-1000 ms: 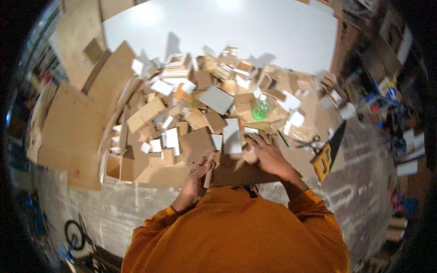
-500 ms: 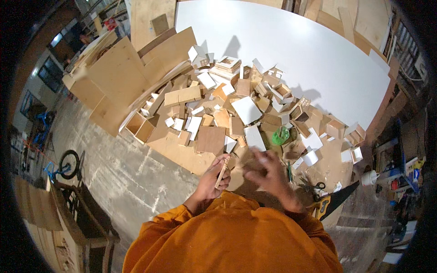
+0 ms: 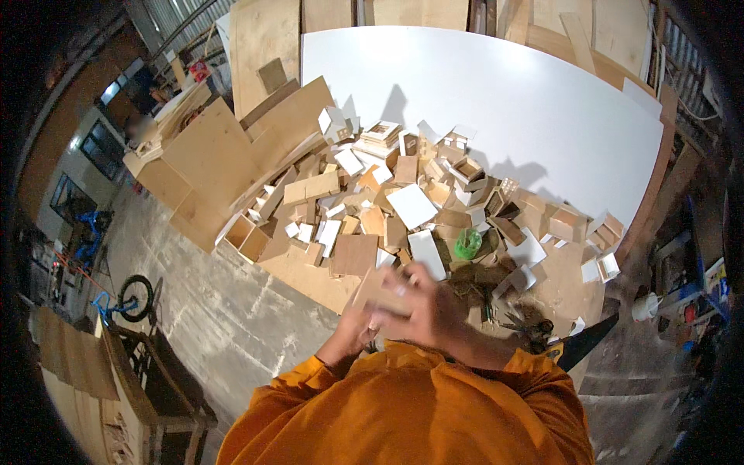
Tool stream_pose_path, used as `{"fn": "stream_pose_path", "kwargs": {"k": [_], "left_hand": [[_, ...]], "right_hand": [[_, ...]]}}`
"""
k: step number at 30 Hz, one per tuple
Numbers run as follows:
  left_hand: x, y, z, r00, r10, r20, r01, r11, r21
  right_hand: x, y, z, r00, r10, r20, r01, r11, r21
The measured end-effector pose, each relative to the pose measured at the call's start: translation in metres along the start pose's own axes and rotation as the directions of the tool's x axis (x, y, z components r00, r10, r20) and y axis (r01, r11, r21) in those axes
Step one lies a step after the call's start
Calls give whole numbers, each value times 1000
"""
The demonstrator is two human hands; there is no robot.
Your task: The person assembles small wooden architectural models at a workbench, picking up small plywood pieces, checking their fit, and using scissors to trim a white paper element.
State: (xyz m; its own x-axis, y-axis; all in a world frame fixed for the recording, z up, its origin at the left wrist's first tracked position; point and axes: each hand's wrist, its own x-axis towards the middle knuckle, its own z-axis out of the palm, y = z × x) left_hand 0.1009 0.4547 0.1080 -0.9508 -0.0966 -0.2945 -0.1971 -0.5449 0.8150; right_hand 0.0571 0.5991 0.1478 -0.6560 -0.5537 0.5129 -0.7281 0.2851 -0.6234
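In front of my chest my left hand (image 3: 353, 332) is closed around a small flat wooden piece (image 3: 370, 288), seen from its broad side. Over that piece lies my right hand (image 3: 430, 310), its fingers blurred by motion, so I cannot tell whether they grip it. Just beyond the hands, a brown wooden square (image 3: 355, 255) and a white panel (image 3: 427, 254) lie at the near edge of a heap of wood offcuts. A green container (image 3: 468, 243) stands to the right of the white panel.
Small house-shaped wooden models (image 3: 334, 125) stand at the back of the heap, before a large white board (image 3: 496, 93). Scissors (image 3: 535, 326) and a saw (image 3: 583, 341) lie at my right. Plywood sheets (image 3: 209, 147) lean at the left. A blue bicycle (image 3: 124, 301) is on the concrete floor.
My right hand has moved left onto the wooden piece in my left hand. The piece has turned from edge-on to its broad face. The whole view has shifted slightly.
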Motion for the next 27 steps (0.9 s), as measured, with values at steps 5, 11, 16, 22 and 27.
{"fn": "stream_pose_path", "kwargs": {"k": [5,11,16,22,27], "left_hand": [[3,10,-16,981,-176,86,176,984,3],[17,1,-23,945,-83,316,108,992,-62],[29,-1,-38,852,239,465,-402,869,290],[18,7,-52,959,-53,279,54,999,3],[6,35,5,995,19,-101,-30,994,-104]], "right_hand": [[6,10,-6,996,-80,-36,77,994,-83],[7,21,-8,978,151,-144,-168,979,-116],[-3,-12,-1,999,43,-22,-45,997,-55],[20,18,-2,947,32,-319,-78,988,-133],[4,-21,6,998,-12,-58,12,1000,0]]}}
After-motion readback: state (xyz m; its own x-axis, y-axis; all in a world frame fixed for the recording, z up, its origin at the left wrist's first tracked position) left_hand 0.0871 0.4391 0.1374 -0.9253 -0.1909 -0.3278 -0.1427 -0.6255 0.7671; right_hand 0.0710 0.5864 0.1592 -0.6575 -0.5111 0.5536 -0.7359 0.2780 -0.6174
